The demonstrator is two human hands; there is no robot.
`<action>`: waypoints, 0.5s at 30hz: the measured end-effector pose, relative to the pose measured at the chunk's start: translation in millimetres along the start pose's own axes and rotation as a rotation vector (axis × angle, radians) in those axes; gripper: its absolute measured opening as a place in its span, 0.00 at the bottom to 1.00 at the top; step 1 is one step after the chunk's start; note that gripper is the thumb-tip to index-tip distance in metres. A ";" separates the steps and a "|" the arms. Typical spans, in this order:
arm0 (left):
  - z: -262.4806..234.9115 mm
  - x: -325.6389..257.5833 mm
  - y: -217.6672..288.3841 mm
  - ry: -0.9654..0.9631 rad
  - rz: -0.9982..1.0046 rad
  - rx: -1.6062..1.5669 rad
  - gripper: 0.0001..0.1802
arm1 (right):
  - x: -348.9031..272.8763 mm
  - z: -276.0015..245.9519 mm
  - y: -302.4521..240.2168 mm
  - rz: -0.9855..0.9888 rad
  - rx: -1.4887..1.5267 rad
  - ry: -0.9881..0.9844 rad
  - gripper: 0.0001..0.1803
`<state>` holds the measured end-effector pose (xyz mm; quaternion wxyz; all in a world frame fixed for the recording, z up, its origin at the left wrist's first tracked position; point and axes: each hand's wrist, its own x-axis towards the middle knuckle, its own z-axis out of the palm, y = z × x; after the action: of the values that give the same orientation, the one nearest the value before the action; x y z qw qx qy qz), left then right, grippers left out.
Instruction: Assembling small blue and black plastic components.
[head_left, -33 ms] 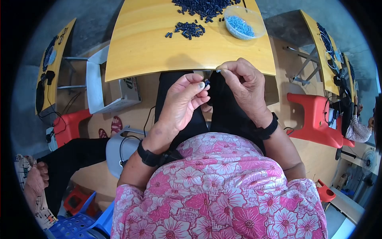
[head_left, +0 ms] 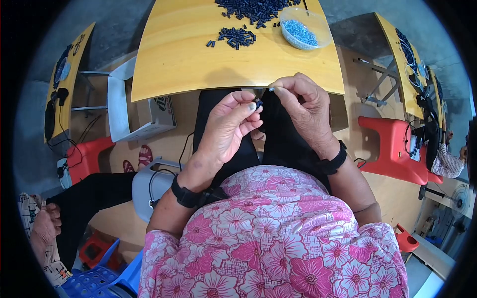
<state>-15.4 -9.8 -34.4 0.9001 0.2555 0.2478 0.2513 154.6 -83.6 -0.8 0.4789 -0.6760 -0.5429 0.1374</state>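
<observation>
My left hand (head_left: 224, 124) pinches a small dark-blue plastic piece (head_left: 259, 103) between thumb and fingers, just off the table's front edge and over my lap. A short way to the right, my right hand (head_left: 307, 107) grips a tiny silvery, ridged piece, like a small screw (head_left: 272, 89), at its thumb and fingertip. The two pieces are apart. On the yellow table (head_left: 198, 64) lie a small heap of dark-blue cylindrical pieces (head_left: 237, 37) and a larger pile (head_left: 256, 9) behind it. A clear round bowl (head_left: 324, 38) there holds many small pale-blue shiny pieces (head_left: 299, 33).
A white open carton (head_left: 120, 102) stands left of the table. Red stools (head_left: 385, 144) and other tables (head_left: 405, 69) are on both sides. At the left, another person's hand (head_left: 47, 223) rests near a grey chair (head_left: 149, 191). A fan (head_left: 461, 194) stands far right.
My right hand has shifted very slightly left, and the silvery piece shows a little more beyond its fingertips. The left hand stays almost still.
</observation>
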 end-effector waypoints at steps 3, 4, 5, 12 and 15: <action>2.2 0.4 1.2 -0.064 0.023 -0.017 0.09 | -1.1 1.0 -4.7 0.199 0.275 -0.084 0.06; 3.2 -0.3 1.2 -0.075 0.040 -0.010 0.10 | -1.0 0.7 -6.1 0.293 0.391 -0.115 0.07; 3.7 -0.6 1.3 -0.087 0.058 -0.003 0.10 | -0.5 -0.4 -6.6 0.293 0.391 -0.115 0.07; 3.8 0.2 0.6 -0.111 0.107 0.003 0.10 | -1.6 -0.4 -6.2 0.526 0.760 -0.227 0.08; 3.5 0.5 0.4 -0.122 0.110 -0.017 0.11 | -0.9 -0.9 -6.6 0.592 0.847 -0.255 0.09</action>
<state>-13.2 -10.4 -31.7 0.9004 0.2762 0.1758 0.2865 150.9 -85.2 4.6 0.5807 -0.5258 -0.2798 0.5550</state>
